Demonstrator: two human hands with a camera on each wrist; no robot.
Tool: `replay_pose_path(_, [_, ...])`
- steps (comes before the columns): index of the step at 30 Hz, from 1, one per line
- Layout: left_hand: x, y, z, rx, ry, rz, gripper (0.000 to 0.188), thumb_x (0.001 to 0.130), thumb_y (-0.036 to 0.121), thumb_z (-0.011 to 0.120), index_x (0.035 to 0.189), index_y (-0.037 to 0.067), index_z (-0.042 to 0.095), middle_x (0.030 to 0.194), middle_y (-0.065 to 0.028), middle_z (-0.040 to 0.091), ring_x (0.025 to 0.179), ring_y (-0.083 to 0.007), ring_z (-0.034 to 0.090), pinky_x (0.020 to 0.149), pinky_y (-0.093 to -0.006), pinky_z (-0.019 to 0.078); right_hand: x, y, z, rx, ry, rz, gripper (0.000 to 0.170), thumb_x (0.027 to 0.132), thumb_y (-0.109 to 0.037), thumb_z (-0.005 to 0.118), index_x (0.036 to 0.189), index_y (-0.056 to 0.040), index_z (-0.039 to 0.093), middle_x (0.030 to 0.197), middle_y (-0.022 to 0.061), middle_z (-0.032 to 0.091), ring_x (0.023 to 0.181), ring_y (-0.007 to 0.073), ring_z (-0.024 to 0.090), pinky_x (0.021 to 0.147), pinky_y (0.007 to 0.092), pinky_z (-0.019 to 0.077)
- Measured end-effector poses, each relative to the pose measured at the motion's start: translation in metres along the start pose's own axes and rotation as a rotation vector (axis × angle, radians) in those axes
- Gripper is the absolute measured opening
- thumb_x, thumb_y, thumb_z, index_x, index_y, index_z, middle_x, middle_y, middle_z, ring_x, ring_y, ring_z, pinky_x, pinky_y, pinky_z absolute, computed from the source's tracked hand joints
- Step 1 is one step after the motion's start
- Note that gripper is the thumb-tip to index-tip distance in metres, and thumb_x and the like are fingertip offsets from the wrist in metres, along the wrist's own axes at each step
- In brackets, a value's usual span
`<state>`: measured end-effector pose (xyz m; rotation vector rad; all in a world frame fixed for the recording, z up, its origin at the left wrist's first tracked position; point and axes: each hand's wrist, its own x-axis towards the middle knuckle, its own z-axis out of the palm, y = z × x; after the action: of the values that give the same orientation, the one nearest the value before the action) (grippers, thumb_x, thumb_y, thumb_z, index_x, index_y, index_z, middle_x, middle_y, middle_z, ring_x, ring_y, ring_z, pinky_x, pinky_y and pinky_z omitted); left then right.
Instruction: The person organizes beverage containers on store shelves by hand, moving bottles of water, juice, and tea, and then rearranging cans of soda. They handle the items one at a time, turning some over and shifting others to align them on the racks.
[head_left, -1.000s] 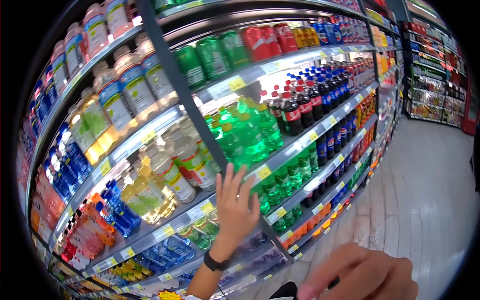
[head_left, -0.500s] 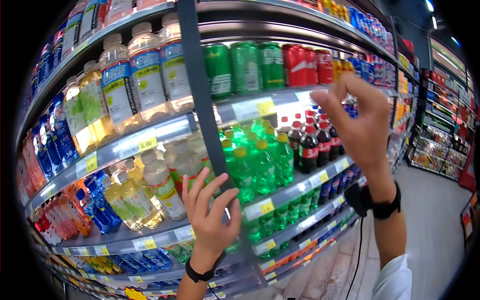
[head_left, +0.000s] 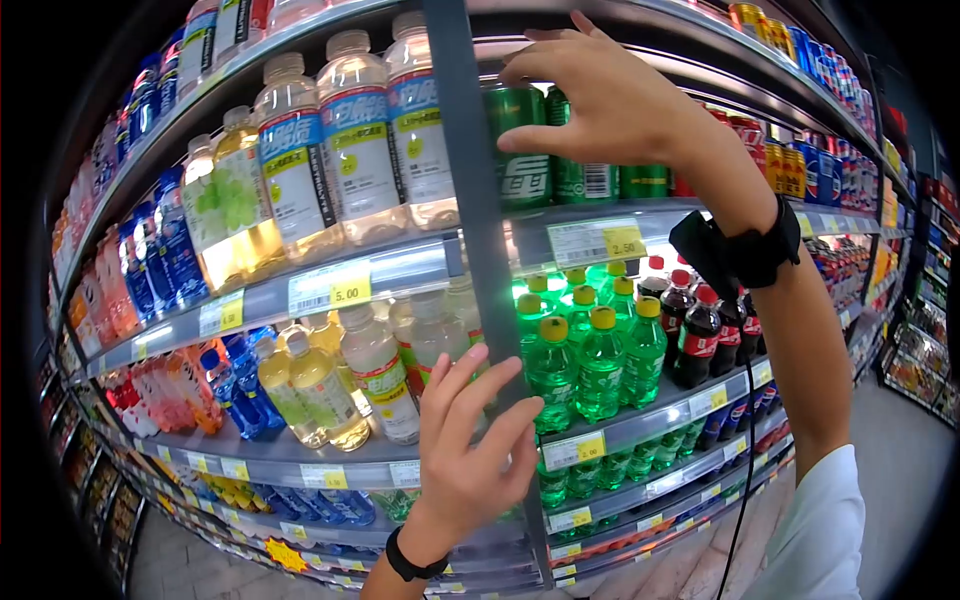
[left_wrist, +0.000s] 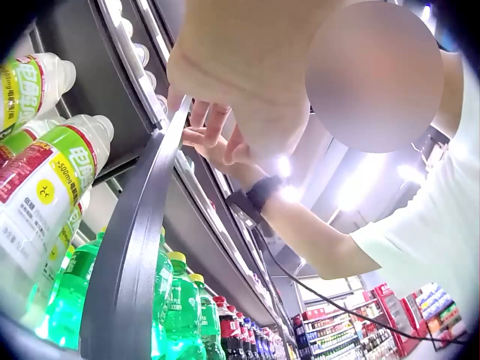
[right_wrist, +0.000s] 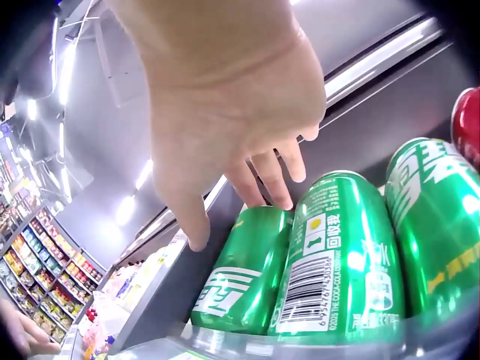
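At the upper shelf my right hand (head_left: pixel 620 105) reaches in with its fingers spread over the top of the leftmost green soda can (head_left: pixel 522 180). In the right wrist view, the thumb stands left of that can (right_wrist: pixel 244 281) and the fingertips hang over its rear top edge. A second green can (right_wrist: pixel 337 262), barcode forward, stands right beside it. My left hand (head_left: pixel 470 455) is lower, in front of the dark shelf post (head_left: pixel 487 230), with loosely bent fingers and nothing held. Behind it stand clear drink bottles (head_left: pixel 385 385).
Green soda bottles (head_left: pixel 602 365) with yellow caps and dark cola bottles (head_left: pixel 697 340) fill the shelf below the cans. Large clear bottles (head_left: pixel 357 140) stand left of the post. A price rail (head_left: pixel 590 240) runs along the shelf edge. A black cable (head_left: pixel 740 480) hangs from my right wrist.
My right hand has risen from the lower right, moved left and spread over the leftmost green can. The shelves appear closer; my left hand stays low by the post.
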<state>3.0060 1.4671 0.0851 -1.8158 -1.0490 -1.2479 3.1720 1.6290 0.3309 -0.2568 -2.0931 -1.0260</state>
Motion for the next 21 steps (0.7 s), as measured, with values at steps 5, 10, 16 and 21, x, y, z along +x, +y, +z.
replay_pose_path(5, [0.005, 0.003, 0.001, 0.013, 0.019, 0.005, 0.029, 0.074, 0.000, 0.073, 0.102, 0.010, 0.075, 0.134, -0.0135, 0.064, 0.135, -0.0384, 0.053, 0.115, -0.0583, 0.0395, 0.004, 0.008, 0.014, 0.089, 0.087, 0.014, 0.057, 0.083, -0.050, 0.080, 0.116, -0.0066, 0.067, 0.113, 0.0139, 0.071, 0.116, 0.0330, 0.066, 0.127, 0.0593, 0.0185])
replay_pose_path(10, [0.008, 0.001, 0.005, 0.006, 0.008, -0.024, 0.027, 0.076, 0.000, 0.072, 0.100, 0.009, 0.075, 0.133, -0.0150, 0.063, 0.136, -0.0411, 0.052, 0.116, -0.0605, 0.0379, 0.008, 0.013, 0.022, 0.225, 0.137, 0.021, 0.057, 0.080, -0.051, 0.082, 0.109, -0.0053, 0.064, 0.109, 0.0133, 0.070, 0.115, 0.0337, 0.067, 0.128, 0.0595, 0.0157])
replay_pose_path(16, [0.011, 0.001, 0.003, 0.032, -0.013, -0.033, 0.024, 0.076, 0.000, 0.071, 0.099, 0.008, 0.076, 0.132, -0.0157, 0.064, 0.136, -0.0426, 0.051, 0.117, -0.0632, 0.0359, 0.025, 0.024, 0.016, 0.337, -0.121, 0.049, 0.065, 0.080, -0.057, 0.082, 0.103, -0.0018, 0.058, 0.091, 0.0149, 0.063, 0.090, 0.0294, 0.062, 0.079, 0.0408, 0.0503])
replay_pose_path(21, [0.012, 0.002, 0.002, 0.048, -0.021, -0.032, 0.024, 0.076, 0.000, 0.071, 0.099, 0.008, 0.076, 0.132, -0.0155, 0.064, 0.136, -0.0421, 0.051, 0.117, -0.0641, 0.0351, 0.034, 0.030, 0.012, 0.330, -0.218, 0.045, 0.072, 0.080, -0.051, 0.086, 0.121, 0.0015, 0.060, 0.106, 0.0148, 0.065, 0.097, 0.0275, 0.064, 0.085, 0.0387, 0.0525])
